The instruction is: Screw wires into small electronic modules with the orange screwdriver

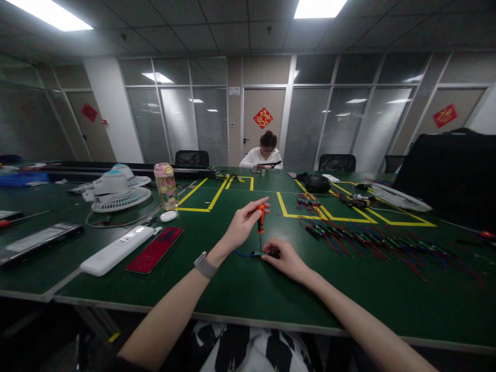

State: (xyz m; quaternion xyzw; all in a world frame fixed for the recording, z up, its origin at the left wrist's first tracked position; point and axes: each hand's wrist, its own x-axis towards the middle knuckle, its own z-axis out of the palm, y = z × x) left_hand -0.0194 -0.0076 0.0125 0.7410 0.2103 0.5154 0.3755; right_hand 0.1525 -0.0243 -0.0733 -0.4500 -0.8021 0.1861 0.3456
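Observation:
My left hand [245,221], with a watch on its wrist, is closed around the orange and black handle of a screwdriver [261,219]. The screwdriver stands upright, its shaft pointing down at a small circuit board [256,254] on the green table. From the board's left side runs a blue wire. My right hand [284,258] rests low on the table and pinches the board's right part between thumb and fingers. Whether the tip sits in a screw is too small to tell.
Several wired circuit boards [372,240] lie in a row at the right. Leftward are a red phone [155,250], a white power strip [118,251], a bottle [166,187] and a white fan [122,199]. Across the table [217,289] sits another person [265,152].

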